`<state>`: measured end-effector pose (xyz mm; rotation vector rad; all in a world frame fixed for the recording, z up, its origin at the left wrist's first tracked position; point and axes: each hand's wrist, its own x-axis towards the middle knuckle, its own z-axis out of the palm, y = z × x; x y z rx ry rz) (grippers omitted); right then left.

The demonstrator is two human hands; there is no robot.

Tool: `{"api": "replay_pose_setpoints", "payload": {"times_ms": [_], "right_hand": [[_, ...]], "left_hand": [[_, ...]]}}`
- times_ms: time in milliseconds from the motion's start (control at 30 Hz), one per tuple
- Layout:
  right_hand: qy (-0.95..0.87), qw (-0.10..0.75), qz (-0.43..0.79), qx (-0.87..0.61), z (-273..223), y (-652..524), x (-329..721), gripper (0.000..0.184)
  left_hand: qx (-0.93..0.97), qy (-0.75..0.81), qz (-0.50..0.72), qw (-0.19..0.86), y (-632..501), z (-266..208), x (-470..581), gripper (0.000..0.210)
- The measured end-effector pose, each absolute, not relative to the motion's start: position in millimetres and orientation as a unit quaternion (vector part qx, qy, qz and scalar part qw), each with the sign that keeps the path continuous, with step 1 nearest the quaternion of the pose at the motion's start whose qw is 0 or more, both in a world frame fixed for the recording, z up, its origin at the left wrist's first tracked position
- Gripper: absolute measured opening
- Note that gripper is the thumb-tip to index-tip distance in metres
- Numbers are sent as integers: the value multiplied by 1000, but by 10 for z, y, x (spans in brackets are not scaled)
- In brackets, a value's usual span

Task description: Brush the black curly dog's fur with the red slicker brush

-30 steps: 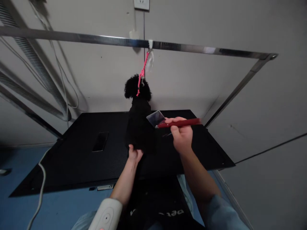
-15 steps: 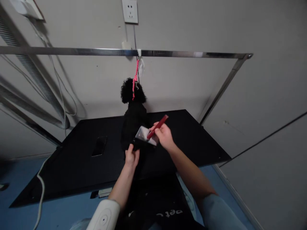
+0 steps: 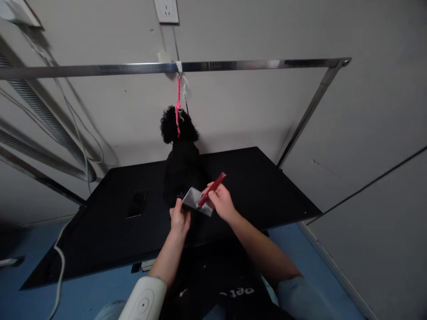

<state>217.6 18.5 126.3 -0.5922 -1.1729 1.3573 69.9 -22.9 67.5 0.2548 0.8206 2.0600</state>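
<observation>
A black curly-haired dog (image 3: 183, 164) sits on the black table, its back toward me. Close behind its rump is a small open case (image 3: 191, 197) with a pale grey inside. My left hand (image 3: 180, 218) is closed at the case's left corner, thumb on top; its other fingers are partly hidden. Between the thumb and fingers of my right hand (image 3: 223, 202) is a slim red tool (image 3: 212, 189), tilted with its lower end at the case's opening. What kind of tool it is I cannot tell.
A pink leash (image 3: 178, 104) runs from a metal bar (image 3: 133, 69) down to the dog's neck. On the black table (image 3: 253, 186) lies a dark phone (image 3: 137, 203), left of the dog. Ribbed hoses (image 3: 46, 115) and cables hang at the left wall.
The case and the red tool have come lower and a little left, toward me, with my right hand. The case is tilted differently. The whole view has shifted slightly.
</observation>
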Motion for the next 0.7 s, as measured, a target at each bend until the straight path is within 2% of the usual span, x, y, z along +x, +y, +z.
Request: {"api": "replay_pose_setpoints", "payload": {"times_ms": [133,267,300,400,433,533,600,667,700], "right_hand": [[-401,701,504,-305,1119,145,2225,22],[-448,606,593,-284,954,129,2271,24],[-427,609,597,-300,912,140,2295,24],[-335,702,517,-358,821,185,2384,24],[-344,703,511,-355,807,196,2405,26],[-422,622,586,-302,815,241,2422,30],[-394,638,594,-290,850,304,2425,29],[-359,684,570,-279,897,386,2437,27],[-377,675,577,-265,923,426,2443,28]], "left_hand": [[123,330,825,442,-199,728,768,25],[106,372,826,411,-163,759,816,21],[112,377,825,407,-155,762,825,22],[154,387,808,417,-158,743,817,27],[173,398,795,425,-179,722,796,29],[255,505,714,413,-323,629,674,30],[337,599,651,323,-456,577,580,28],[423,605,656,158,-546,570,520,23],[467,581,659,100,-553,588,509,26]]}}
